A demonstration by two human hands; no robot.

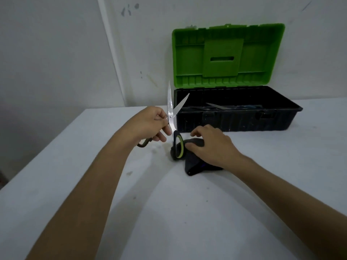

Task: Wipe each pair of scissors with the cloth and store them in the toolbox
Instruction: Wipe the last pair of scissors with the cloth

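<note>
Steel blades of your scissors (171, 109) point up, splayed apart, just left of toolbox (281, 119); your left hand (150, 123) grips them near pivot, one handle loop below your fingers, other loop touching dark cloth (195, 160). Your right hand (210, 145) lies on cloth, fingers relaxed, on white table (169, 212). Green lid (228, 55) stands raised; another blade (217, 106) inside box
</note>
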